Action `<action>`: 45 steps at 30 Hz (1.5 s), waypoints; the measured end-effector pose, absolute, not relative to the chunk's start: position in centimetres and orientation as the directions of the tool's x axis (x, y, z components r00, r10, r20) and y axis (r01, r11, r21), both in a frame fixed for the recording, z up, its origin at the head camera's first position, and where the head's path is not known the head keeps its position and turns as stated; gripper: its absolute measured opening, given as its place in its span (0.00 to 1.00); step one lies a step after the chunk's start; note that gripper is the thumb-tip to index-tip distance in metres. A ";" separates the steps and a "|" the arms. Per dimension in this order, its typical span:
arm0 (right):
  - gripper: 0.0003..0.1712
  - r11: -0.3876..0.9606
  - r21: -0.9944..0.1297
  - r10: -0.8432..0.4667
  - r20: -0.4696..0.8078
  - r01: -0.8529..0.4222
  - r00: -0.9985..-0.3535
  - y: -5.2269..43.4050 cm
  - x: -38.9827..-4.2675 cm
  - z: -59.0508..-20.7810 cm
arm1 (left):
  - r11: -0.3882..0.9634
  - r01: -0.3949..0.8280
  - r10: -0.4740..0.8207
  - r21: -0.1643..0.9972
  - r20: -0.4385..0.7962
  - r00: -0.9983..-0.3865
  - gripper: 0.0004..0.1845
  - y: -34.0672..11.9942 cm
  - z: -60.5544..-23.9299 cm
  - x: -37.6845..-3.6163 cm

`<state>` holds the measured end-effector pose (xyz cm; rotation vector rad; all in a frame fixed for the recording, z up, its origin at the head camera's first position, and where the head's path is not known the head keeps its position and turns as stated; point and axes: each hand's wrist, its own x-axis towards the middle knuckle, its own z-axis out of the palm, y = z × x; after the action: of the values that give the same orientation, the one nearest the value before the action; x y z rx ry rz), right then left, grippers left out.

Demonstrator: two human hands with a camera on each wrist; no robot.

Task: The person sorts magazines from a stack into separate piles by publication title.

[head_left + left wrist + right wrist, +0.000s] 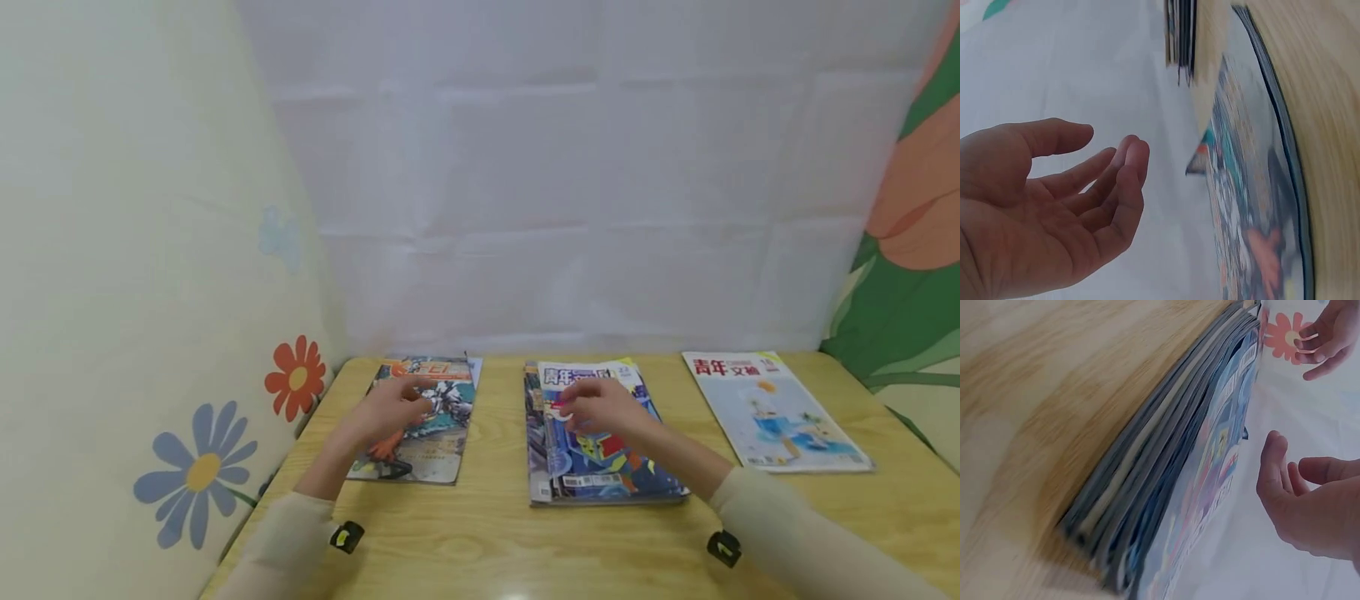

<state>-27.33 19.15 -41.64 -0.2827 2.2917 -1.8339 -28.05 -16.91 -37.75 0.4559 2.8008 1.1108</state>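
Observation:
My left hand (396, 407) hovers over a magazine (442, 458) with a robot figure on its cover, at the left of the table. In the left wrist view that hand (1079, 206) has loosely bent fingers with nothing between them. Over the middle stack of magazines (607, 467) hangs my right hand (603, 407). The right wrist view shows this hand (1310, 500) apart from the stack (1166, 462), its fingers loosely bent around air. On the right lies a single white and blue magazine (780, 417), with neither hand near it.
The magazines lie on a light wooden table (480, 542). Behind it hangs a creased white cloth (525, 208). A pale wall (150, 250) with painted flowers stands at the left, and a painted leafy panel (915, 308) at the right.

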 end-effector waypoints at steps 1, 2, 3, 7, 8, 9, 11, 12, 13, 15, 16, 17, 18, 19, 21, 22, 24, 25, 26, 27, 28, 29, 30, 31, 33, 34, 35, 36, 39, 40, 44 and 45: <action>0.18 0.217 -0.975 -0.258 -0.014 -0.044 -0.966 19.7 -27.1 -41.7 | 0.669 0.246 0.328 0.701 0.018 -0.944 0.23 -16.4 -37.8 -27.9; 0.18 0.223 -0.973 -0.251 0.006 -0.064 -0.968 20.2 -26.9 -41.8 | 0.647 0.255 0.351 0.718 0.016 -0.936 0.22 -16.0 -38.0 -27.9; 0.18 0.240 -0.967 -0.244 0.027 -0.087 -0.969 20.8 -26.8 -41.8 | 0.631 0.275 0.378 0.725 0.022 -0.926 0.22 -15.5 -38.2 -27.9; 0.17 0.329 -0.932 -0.204 0.087 -0.152 -0.975 23.3 -26.2 -42.2 | 0.564 0.274 0.428 0.779 0.009 -0.904 0.21 -13.0 -39.4 -27.8; 0.17 0.355 -0.921 -0.191 0.099 -0.163 -0.977 23.9 -26.2 -42.3 | 0.553 0.274 0.434 0.787 0.008 -0.901 0.20 -12.4 -39.7 -27.9; 0.17 0.373 -0.913 -0.175 0.105 -0.164 -0.979 24.5 -26.2 -42.4 | 0.537 0.270 0.440 0.799 0.008 -0.898 0.20 -11.7 -40.0 -27.9; 0.17 0.404 -0.901 -0.140 0.108 -0.157 -0.984 25.7 -26.3 -42.7 | 0.512 0.263 0.442 0.818 0.012 -0.897 0.20 -10.5 -40.6 -28.0; 0.17 0.407 -0.902 -0.122 0.103 -0.145 -0.987 26.3 -26.5 -42.8 | 0.503 0.261 0.442 0.824 0.014 -0.897 0.20 -9.8 -40.8 -28.0; 0.17 0.413 -0.901 -0.102 0.097 -0.131 -0.990 26.9 -26.6 -42.8 | 0.491 0.258 0.446 0.832 0.014 -0.895 0.20 -9.1 -41.0 -28.1; 0.17 0.427 -0.898 -0.067 0.086 -0.107 -0.994 28.0 -26.8 -43.0 | 0.471 0.252 0.453 0.845 0.013 -0.891 0.22 -7.8 -41.3 -28.5; 0.17 0.441 -0.891 -0.057 0.087 -0.103 -0.995 28.6 -26.9 -43.0 | 0.465 0.241 0.449 0.852 0.008 -0.894 0.24 -7.2 -41.5 -28.6; 0.17 0.449 -0.888 -0.049 0.090 -0.102 -0.995 29.0 -27.0 -43.1 | 0.458 0.227 0.440 0.859 0.003 -0.898 0.25 -6.5 -41.6 -28.8; 0.17 0.447 -0.888 -0.053 0.092 -0.106 -0.994 29.5 -27.1 -43.1 | 0.448 0.210 0.427 0.869 -0.001 -0.904 0.27 -5.9 -41.8 -29.0; 0.17 0.453 -0.885 -0.046 0.094 -0.105 -0.994 29.8 -27.2 -43.1 | 0.434 0.184 0.407 0.882 -0.010 -0.914 0.29 -5.4 -42.0 -29.2; 0.16 0.465 -0.879 -0.041 0.097 -0.105 -0.994 30.2 -27.4 -43.2 | 0.401 0.122 0.352 0.908 -0.030 -0.936 0.33 -4.4 -42.3 -29.7; 0.16 0.474 -0.874 -0.045 0.099 -0.109 -0.994 30.4 -27.5 -43.2 | 0.384 0.091 0.321 0.919 -0.041 -0.946 0.35 -3.9 -42.5 -29.8; 0.17 0.482 -0.870 -0.045 0.092 -0.102 -0.995 30.5 -27.7 -43.3 | 0.346 0.039 0.274 0.937 -0.061 -0.960 0.36 -3.2 -42.9 -30.1; 0.17 0.485 -0.870 -0.042 0.085 -0.094 -0.996 30.5 -27.8 -43.3 | 0.325 0.013 0.257 0.946 -0.075 -0.964 0.36 -2.9 -43.0 -30.2; 0.18 0.486 -0.869 -0.048 0.075 -0.089 -0.996 30.5 -27.9 -43.3 | 0.308 -0.008 0.248 0.951 -0.088 -0.965 0.36 -2.6 -43.1 -30.3; 0.19 0.486 -0.870 -0.052 0.063 -0.080 -0.997 30.5 -28.0 -43.3 | 0.297 -0.022 0.248 0.955 -0.100 -0.964 0.35 -2.4 -43.2 -30.3; 0.21 0.484 -0.872 -0.056 0.049 -0.070 -0.997 30.5 -28.0 -43.3 | 0.286 -0.037 0.251 0.957 -0.112 -0.962 0.34 -2.3 -43.2 -30.3; 0.22 0.477 -0.877 -0.056 0.027 -0.051 -0.998 30.5 -28.1 -43.4 | 0.272 -0.052 0.261 0.961 -0.126 -0.957 0.34 -2.1 -43.2 -30.2; 0.23 0.473 -0.881 -0.057 0.004 -0.030 -0.998 30.5 -28.1 -43.4 | 0.264 -0.067 0.271 0.962 -0.141 -0.952 0.33 -2.0 -43.2 -30.2; 0.23 0.468 -0.884 -0.057 -0.019 -0.010 -0.998 30.5 -28.1 -43.3 | 0.253 -0.080 0.283 0.964 -0.153 -0.947 0.32 -1.9 -43.2 -30.1; 0.25 0.474 -0.879 -0.048 -0.068 0.037 -0.997 30.4 -28.2 -43.4 | 0.251 -0.092 0.301 0.964 -0.168 -0.939 0.30 -1.7 -43.2 -30.0; 0.25 0.479 -0.876 -0.045 -0.088 0.056 -0.995 30.4 -28.2 -43.4 | 0.247 -0.099 0.306 0.964 -0.175 -0.936 0.29 -1.6 -43.2 -30.0; 0.25 0.484 -0.872 -0.038 -0.110 0.078 -0.993 30.5 -28.3 -43.5 | 0.244 -0.101 0.313 0.965 -0.176 -0.933 0.28 -1.5 -43.2 -30.0; 0.24 0.490 -0.866 -0.033 -0.126 0.094 -0.992 30.5 -28.3 -43.5 | 0.242 -0.102 0.316 0.965 -0.178 -0.932 0.28 -1.5 -43.2 -30.0; 0.22 0.497 -0.860 -0.036 -0.152 0.114 -0.988 30.7 -28.3 -43.9 | 0.234 -0.109 0.327 0.966 -0.184 -0.927 0.26 -1.2 -43.1 -30.1; 0.22 0.493 -0.862 -0.036 -0.154 0.117 -0.987 30.7 -28.3 -44.1 | 0.232 -0.111 0.330 0.966 -0.185 -0.925 0.26 -1.1 -43.2 -30.2; 0.22 0.476 -0.872 -0.032 -0.147 0.114 -0.989 31.0 -28.1 -44.8 | 0.227 -0.124 0.336 0.966 -0.197 -0.921 0.26 -0.6 -43.3 -30.3; 0.22 0.472 -0.874 -0.030 -0.146 0.114 -0.989 31.0 -28.1 -45.0 | 0.223 -0.129 0.334 0.966 -0.200 -0.921 0.26 -0.5 -43.4 -30.3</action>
<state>-28.10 31.00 -45.00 0.0744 2.5724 -1.5435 -30.33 -0.53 -43.36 0.1903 2.1386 1.7441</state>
